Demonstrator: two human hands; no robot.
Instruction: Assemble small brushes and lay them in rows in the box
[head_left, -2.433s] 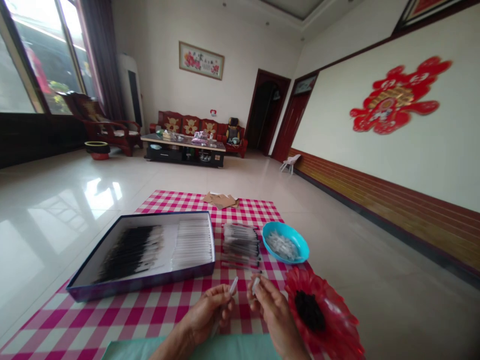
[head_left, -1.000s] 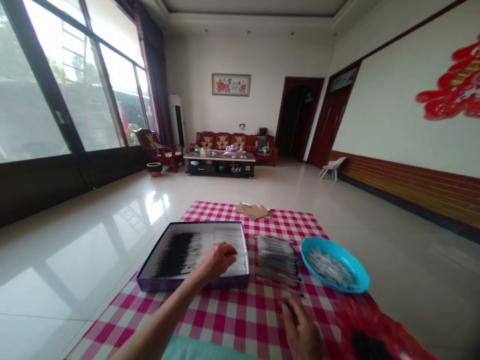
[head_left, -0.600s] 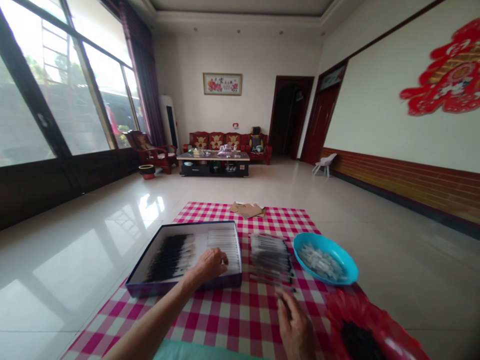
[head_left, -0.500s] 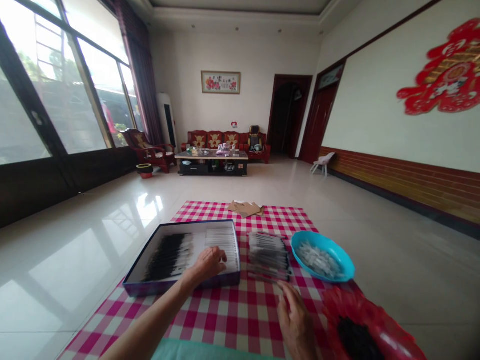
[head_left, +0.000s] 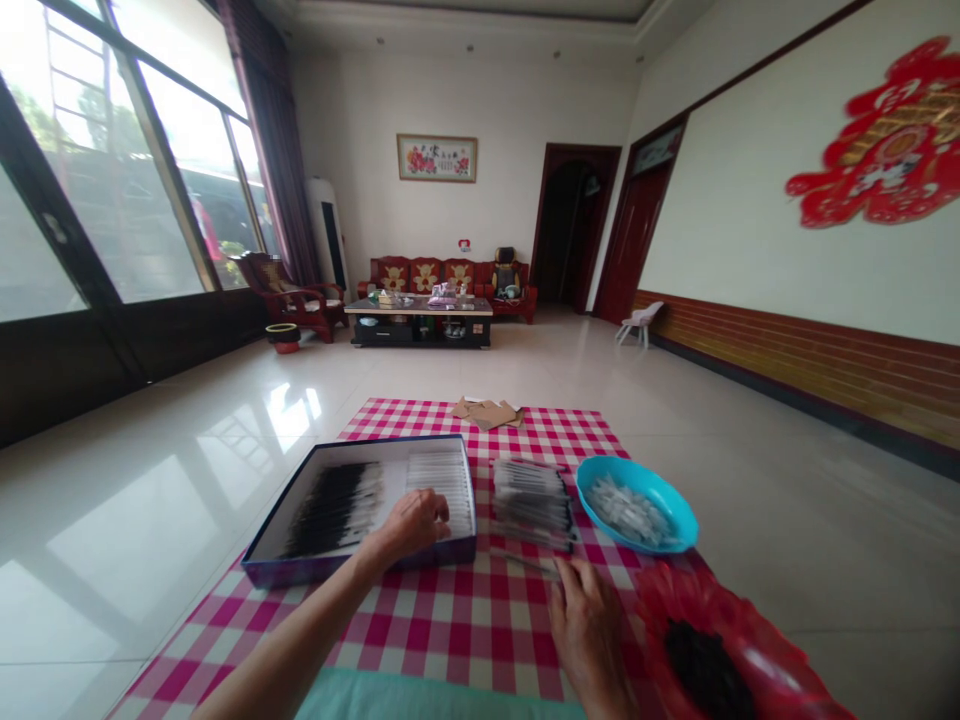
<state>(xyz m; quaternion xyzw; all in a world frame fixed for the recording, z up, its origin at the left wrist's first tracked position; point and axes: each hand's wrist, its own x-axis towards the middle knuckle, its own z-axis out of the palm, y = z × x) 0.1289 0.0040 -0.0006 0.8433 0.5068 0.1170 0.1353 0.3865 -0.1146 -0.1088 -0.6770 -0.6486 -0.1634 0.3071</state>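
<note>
My left hand [head_left: 417, 522] reaches over the near right part of a shallow dark-blue box [head_left: 259, 578]. Its fingers are bent together above a row of thin white sticks [head_left: 441, 470], and what they hold is hidden. Black-and-white pen-like sticks [head_left: 337, 508] fill the left part of that box. My right hand [head_left: 585, 625] pinches the end of a slim pen-like stick [head_left: 531, 566], blurred, pointing left over the cloth. Just beyond it lies a pile of pale sticks with black ends [head_left: 531, 498].
A blue bowl [head_left: 686, 520] of small translucent pieces stands right of the pile. Nearer, a red, ruffled container [head_left: 776, 650] holds black pieces. Cardboard scraps [head_left: 487, 413] lie at the far edge of the checked cloth [head_left: 442, 620]. A coffee table [head_left: 420, 312] stands farther off.
The view has shifted slightly. My right hand has turned a little, and the stick in it shows more clearly apart from the pile. My left hand stays over the white sticks.
</note>
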